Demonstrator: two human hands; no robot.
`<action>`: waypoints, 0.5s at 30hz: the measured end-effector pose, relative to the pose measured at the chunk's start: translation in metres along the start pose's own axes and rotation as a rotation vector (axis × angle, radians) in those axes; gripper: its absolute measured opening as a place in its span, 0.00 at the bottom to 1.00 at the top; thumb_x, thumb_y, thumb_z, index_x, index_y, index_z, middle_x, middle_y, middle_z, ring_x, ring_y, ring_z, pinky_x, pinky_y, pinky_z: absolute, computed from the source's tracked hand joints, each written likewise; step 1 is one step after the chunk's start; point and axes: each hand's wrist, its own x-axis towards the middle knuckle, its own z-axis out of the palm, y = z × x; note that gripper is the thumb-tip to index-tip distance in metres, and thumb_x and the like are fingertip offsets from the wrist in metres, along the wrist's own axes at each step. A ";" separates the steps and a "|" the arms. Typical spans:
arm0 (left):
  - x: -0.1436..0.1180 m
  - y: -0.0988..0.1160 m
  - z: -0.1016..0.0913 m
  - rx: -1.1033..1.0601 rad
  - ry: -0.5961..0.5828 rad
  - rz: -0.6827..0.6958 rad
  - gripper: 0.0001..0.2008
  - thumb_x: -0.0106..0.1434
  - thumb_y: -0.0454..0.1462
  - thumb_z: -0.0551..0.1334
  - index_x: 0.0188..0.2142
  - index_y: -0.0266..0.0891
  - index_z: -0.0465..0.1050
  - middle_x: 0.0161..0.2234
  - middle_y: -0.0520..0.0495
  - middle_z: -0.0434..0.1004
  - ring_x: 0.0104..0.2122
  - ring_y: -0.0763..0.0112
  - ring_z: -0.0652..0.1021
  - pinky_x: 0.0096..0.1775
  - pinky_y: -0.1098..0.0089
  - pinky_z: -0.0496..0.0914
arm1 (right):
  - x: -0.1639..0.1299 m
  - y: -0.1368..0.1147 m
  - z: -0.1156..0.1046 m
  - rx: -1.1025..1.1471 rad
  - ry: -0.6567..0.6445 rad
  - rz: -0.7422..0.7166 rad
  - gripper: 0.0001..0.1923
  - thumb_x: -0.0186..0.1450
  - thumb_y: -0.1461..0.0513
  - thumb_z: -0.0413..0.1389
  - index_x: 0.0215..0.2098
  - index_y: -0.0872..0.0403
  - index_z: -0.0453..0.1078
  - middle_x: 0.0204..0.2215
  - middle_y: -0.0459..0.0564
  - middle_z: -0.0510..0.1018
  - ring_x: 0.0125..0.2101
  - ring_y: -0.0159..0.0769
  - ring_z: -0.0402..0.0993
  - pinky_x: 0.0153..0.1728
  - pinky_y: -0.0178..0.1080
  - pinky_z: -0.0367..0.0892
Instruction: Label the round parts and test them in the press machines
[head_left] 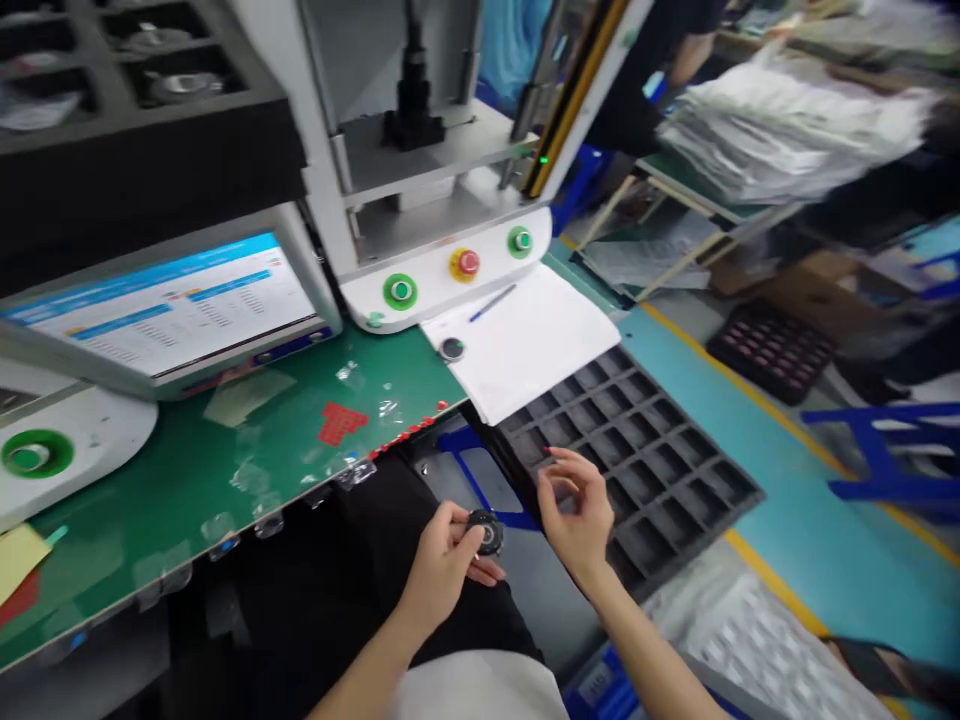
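My left hand (444, 563) holds a small round black part (484, 531) with a shiny centre, low in front of my lap. Just to its right, my right hand (576, 505) hovers with thumb and fingertips pinched together; whether anything is between them I cannot tell. It hangs over the near edge of a black foam tray (660, 470) with many square pockets. Another round black part (452, 348) lies on a white sheet of paper (525, 340) on the green bench top (187, 470).
A white press machine (442, 270) with green, red and green buttons stands at the back. A tilted screen (165, 305) is to the left. Blue pen on the paper. Red stickers (341, 423) on the mat. Stacked sheets (780, 120) and a person far right.
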 end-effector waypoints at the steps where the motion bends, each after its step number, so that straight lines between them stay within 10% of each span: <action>1: 0.014 -0.004 0.007 0.076 -0.002 0.006 0.24 0.52 0.56 0.63 0.31 0.39 0.58 0.24 0.49 0.75 0.19 0.65 0.79 0.21 0.70 0.72 | 0.004 0.021 -0.006 -0.075 0.047 0.001 0.09 0.62 0.68 0.56 0.41 0.53 0.63 0.43 0.53 0.71 0.31 0.29 0.72 0.25 0.32 0.71; 9: 0.131 0.001 0.035 0.592 0.188 0.492 0.11 0.58 0.45 0.60 0.35 0.40 0.71 0.34 0.41 0.80 0.34 0.60 0.81 0.38 0.62 0.75 | 0.033 0.147 -0.021 -0.311 0.272 0.093 0.12 0.64 0.64 0.51 0.45 0.52 0.55 0.49 0.59 0.65 0.30 0.29 0.71 0.27 0.37 0.74; 15: 0.205 -0.002 0.035 0.823 0.193 0.754 0.10 0.57 0.41 0.62 0.36 0.41 0.78 0.43 0.38 0.80 0.49 0.53 0.77 0.56 0.54 0.68 | 0.016 0.172 -0.029 -0.368 0.188 0.155 0.13 0.64 0.63 0.51 0.46 0.51 0.56 0.52 0.60 0.65 0.33 0.32 0.74 0.26 0.36 0.76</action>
